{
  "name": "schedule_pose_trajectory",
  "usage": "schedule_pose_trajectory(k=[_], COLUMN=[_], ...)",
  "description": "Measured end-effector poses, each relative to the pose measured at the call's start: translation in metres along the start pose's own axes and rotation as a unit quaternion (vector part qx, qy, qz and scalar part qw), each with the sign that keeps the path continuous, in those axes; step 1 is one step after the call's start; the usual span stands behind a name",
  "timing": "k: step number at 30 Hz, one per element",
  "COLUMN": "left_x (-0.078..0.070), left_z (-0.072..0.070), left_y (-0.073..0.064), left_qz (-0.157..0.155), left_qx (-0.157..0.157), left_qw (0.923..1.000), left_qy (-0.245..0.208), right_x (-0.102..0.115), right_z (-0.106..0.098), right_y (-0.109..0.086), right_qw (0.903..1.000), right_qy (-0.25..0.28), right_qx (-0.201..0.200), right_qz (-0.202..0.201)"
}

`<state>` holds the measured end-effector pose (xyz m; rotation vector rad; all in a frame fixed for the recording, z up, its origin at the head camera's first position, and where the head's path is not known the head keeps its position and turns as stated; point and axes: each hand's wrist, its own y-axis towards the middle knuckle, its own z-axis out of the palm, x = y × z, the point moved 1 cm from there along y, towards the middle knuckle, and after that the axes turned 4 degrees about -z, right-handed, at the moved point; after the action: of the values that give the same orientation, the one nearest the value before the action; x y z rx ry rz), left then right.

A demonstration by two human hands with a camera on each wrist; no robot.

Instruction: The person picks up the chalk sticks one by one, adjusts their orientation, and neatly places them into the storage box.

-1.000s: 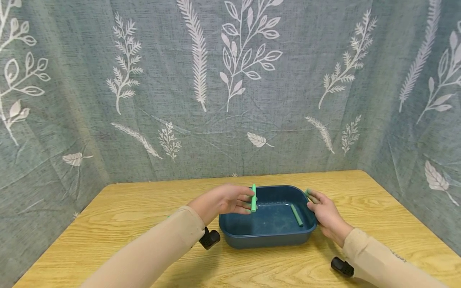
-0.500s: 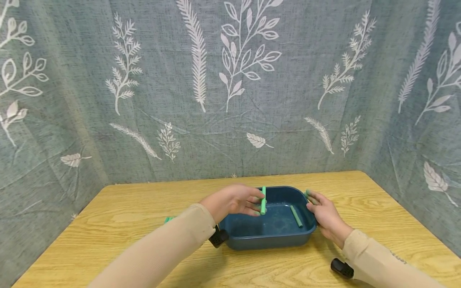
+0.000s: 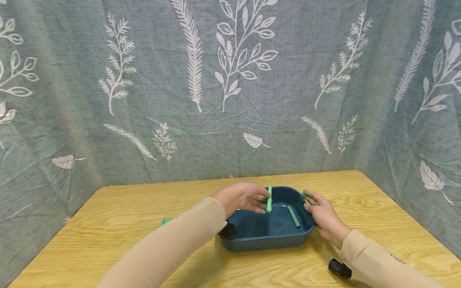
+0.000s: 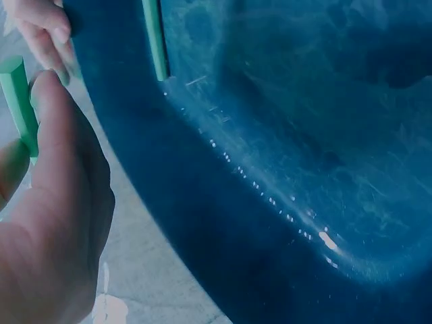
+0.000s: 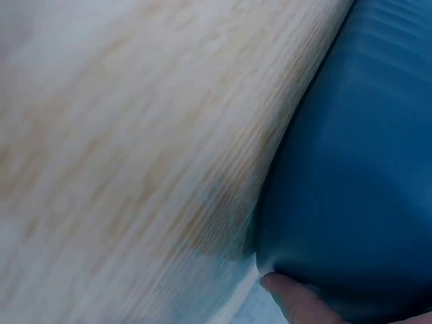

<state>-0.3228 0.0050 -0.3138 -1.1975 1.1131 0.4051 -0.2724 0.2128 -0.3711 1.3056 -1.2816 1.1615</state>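
Observation:
In the head view my left hand [image 3: 248, 197] pinches a green chalk stick [image 3: 269, 199] between thumb and fingertips, above the left part of a dark blue basin [image 3: 266, 242]. The left wrist view shows that chalk stick [image 4: 19, 104] close up, beside the basin's rim. A second green chalk stick [image 3: 293, 217] lies on the basin floor, toward its right side. Against the basin's right side rests my right hand [image 3: 327, 218], fingers extended and tips tinted green. The right wrist view shows one digit touching the outer wall of the basin [image 5: 351, 169].
More green sticks [image 3: 165, 221] lie on the wooden table [image 3: 122, 232] at left, partly hidden by the left sleeve [image 3: 173, 244]. A leaf-patterned curtain [image 3: 201, 148] hangs behind the table and along both sides. Black wrist cameras [image 3: 340, 269] sit under the wrists.
My left hand has moved right with the chalk stick, farther over the basin. More of the sticks on the table's left now show. The right hand stays at the basin's side.

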Motion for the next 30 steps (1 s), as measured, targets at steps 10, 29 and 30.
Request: schedule_pose_trajectory(k=[10, 29, 30], left_x=[0.0, 0.053, 0.056], left_z=[0.012, 0.029, 0.027], left_y=[0.02, 0.176, 0.192], left_qz=[-0.047, -0.108, -0.109], left_qx=[0.015, 0.042, 0.049], left_qw=[0.9987, 0.9933, 0.9929], left_qy=[0.014, 0.004, -0.004], right_x=[0.002, 0.001, 0.001], right_z=[0.0, 0.0, 0.0], right_y=[0.001, 0.001, 0.001], right_qw=[1.0, 1.0, 1.0], right_qy=[-0.005, -0.003, -0.003], right_qx=[-0.004, -0.009, -0.009], right_qz=[0.001, 0.003, 0.002])
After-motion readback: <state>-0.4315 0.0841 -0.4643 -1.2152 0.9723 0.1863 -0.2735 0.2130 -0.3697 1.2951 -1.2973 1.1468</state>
